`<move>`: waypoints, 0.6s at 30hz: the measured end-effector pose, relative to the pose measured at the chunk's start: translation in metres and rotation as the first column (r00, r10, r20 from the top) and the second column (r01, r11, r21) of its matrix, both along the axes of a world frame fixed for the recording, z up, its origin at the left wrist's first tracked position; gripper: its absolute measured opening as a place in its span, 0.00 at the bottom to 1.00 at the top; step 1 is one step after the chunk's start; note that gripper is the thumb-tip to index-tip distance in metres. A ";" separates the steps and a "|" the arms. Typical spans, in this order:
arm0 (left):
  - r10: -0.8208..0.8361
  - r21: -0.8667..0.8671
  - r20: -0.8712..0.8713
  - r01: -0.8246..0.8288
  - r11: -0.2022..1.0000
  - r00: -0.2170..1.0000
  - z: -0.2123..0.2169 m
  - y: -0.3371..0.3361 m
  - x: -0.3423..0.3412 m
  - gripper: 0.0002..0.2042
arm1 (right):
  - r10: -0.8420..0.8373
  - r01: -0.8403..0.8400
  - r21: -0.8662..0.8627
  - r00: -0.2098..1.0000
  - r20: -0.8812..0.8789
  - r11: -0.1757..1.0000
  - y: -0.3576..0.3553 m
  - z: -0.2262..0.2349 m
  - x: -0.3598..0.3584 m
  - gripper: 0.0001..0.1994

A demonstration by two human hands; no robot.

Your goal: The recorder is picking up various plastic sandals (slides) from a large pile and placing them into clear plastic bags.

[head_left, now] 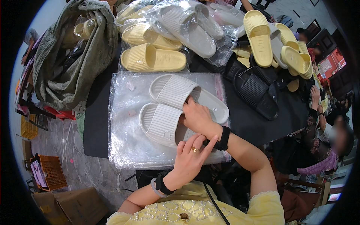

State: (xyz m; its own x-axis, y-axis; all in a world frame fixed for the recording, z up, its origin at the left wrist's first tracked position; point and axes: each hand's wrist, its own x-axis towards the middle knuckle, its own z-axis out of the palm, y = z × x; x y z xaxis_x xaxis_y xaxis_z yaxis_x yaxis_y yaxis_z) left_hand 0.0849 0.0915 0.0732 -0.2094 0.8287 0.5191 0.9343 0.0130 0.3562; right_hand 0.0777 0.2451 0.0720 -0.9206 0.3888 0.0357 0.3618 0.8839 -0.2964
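Two pale grey slide slippers, the far slipper [174, 88] and the near slipper [159, 123], lie side by side on a stack of clear plastic bags [125, 148]. My right hand [200, 118] reaches into both foot openings and grips the adjoining strap edges; its fingertips are partly hidden inside. My left hand [189, 157], a ring on one finger, is next to the near slipper's opening. Its index finger stretches to my right wrist, beside a black wristband [224, 138]. The other fingers are half bent, with nothing visible in them.
Bagged yellow slippers [153, 58] and grey slippers [187, 30] pile up at the back. Loose yellow slippers [258, 39] and black slippers [257, 93] lie at right on the black table [95, 131]. A green-grey sack [84, 67] stands back left. A person [315, 138] sits at right.
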 end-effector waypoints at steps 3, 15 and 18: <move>0.015 -0.021 -0.029 -0.015 1.000 0.999 0.000 0.004 -0.003 0.31 | -0.003 0.003 -0.013 1.000 0.008 1.000 0.001 -0.001 -0.001 0.16; 0.090 -0.023 0.097 -0.088 0.996 0.991 0.000 0.004 -0.008 0.30 | -0.003 0.006 -0.041 0.998 0.064 0.999 0.001 0.003 -0.002 0.17; 0.008 0.035 0.074 -0.011 0.999 0.997 0.004 0.003 -0.010 0.31 | -0.018 0.019 -0.031 1.000 0.023 0.999 0.000 0.000 -0.002 0.17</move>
State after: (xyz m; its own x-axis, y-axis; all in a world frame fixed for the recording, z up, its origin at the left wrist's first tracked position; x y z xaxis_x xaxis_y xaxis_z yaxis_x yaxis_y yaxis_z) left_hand 0.0752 0.0948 0.0777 -0.2560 0.8077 0.5312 0.9055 0.0080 0.4243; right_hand 0.0760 0.2455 0.0723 -0.9137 0.4064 0.0021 0.3851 0.8673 -0.3153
